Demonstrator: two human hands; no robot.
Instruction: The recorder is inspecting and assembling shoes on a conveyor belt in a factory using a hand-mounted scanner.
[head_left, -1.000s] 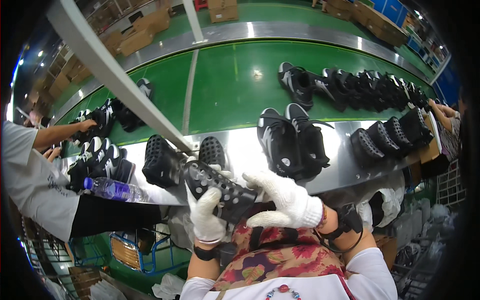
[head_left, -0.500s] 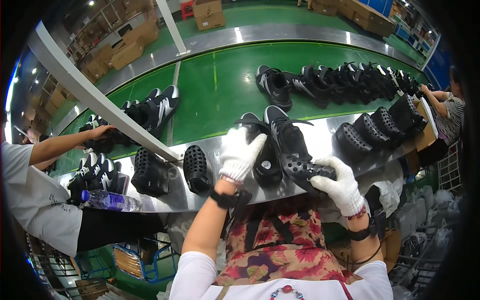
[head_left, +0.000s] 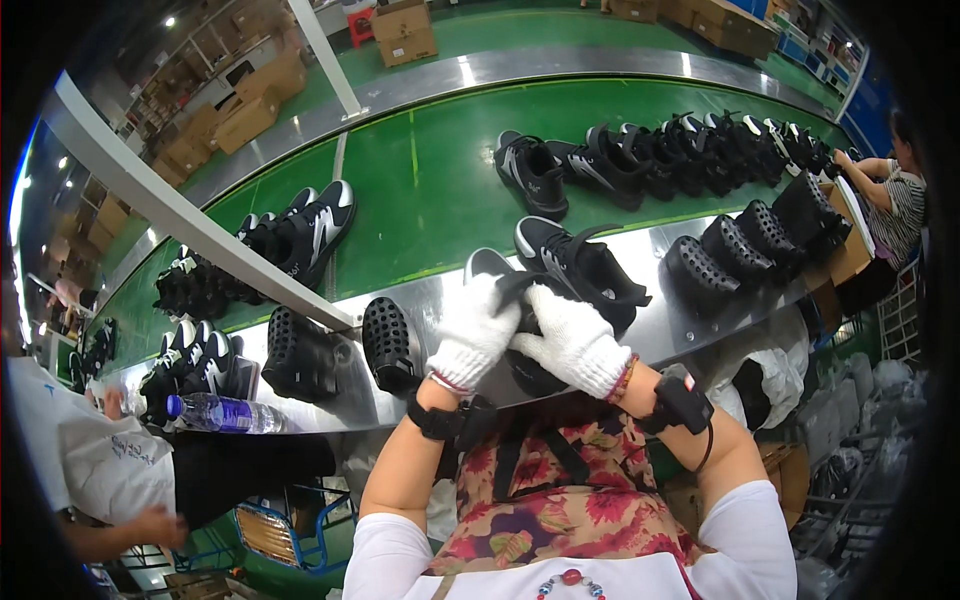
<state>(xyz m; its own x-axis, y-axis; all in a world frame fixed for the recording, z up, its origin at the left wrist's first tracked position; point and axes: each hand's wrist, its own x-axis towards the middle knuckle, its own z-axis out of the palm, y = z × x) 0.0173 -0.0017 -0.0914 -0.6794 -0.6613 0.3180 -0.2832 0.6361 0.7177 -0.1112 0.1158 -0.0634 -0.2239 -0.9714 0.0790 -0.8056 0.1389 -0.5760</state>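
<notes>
Both my hands wear white knitted gloves and meet over a black sneaker with a grey toe (head_left: 487,263) at the metal ledge. My left hand (head_left: 472,328) closes on the shoe's upper near its dark strap (head_left: 514,287). My right hand (head_left: 572,340) has its fingers closed at the same strap, its thumb low across the opening; the gloves hide most of this shoe. Just to the right stands a matching sneaker (head_left: 575,262), its strap loose. Left of my hands, a black perforated shoe form (head_left: 388,340) stands upright, with more black forms (head_left: 292,350) beyond it.
Several perforated forms (head_left: 742,250) line the ledge at right, beside a carton (head_left: 850,240). Black sneakers (head_left: 640,160) stand in a row on the green belt (head_left: 430,190). A white post (head_left: 190,205) and a water bottle (head_left: 225,413) are at left. Co-workers sit at both sides.
My right hand has moved left from the matching sneaker to the shoe at my left hand. The perforated form it held is out of sight. The left co-worker's arm has drawn back from the belt.
</notes>
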